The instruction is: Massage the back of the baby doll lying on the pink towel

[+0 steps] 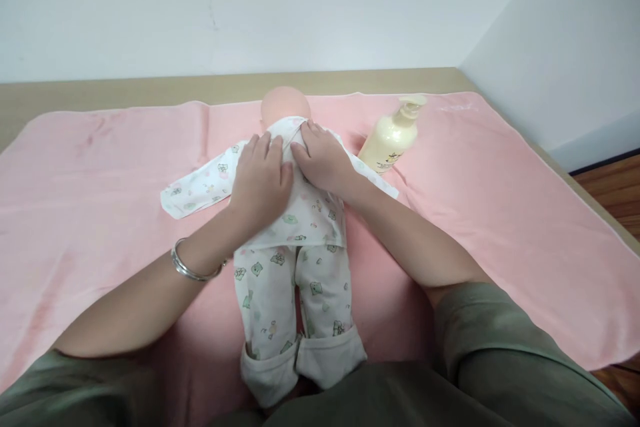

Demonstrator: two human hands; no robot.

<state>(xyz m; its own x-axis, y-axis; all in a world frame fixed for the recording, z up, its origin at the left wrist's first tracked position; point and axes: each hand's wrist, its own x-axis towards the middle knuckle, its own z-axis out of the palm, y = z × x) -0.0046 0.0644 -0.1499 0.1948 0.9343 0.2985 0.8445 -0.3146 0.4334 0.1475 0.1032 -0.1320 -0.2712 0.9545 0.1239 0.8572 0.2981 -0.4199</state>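
Head view, itemised left to right: pink cloth (100, 213), spread over a tabletop (150, 90); patterned sleeve (197, 183), laid flat and pointing left; bracelet (193, 268) round my left wrist; my left hand (260, 177), palm down on the shirt (311, 220), fingers extended, thumb apart, gripping nothing. Centre: the doll (286, 105), lying on the pink cloth between my forearms, no face visible. Progress, by my judgement: shirt and trousers (320, 287) already on, cuffs (330, 355) turned up; the neckline (294, 130) seems the part in work; what is left beyond it, I cannot tell. Direction: head towards the wall (325, 7), legs towards me; long axis nearly straight away from my body, sleeves slanting out crosswise. Next: my right hand (323, 153), palm down over the upper shirt beside the neckline, fingers straight, thumb spread, no fold of fabric held. Last: second sleeve (384, 186), partly behind my forearm; cream pump bottle (393, 140), just beside it, appearing to lean right.
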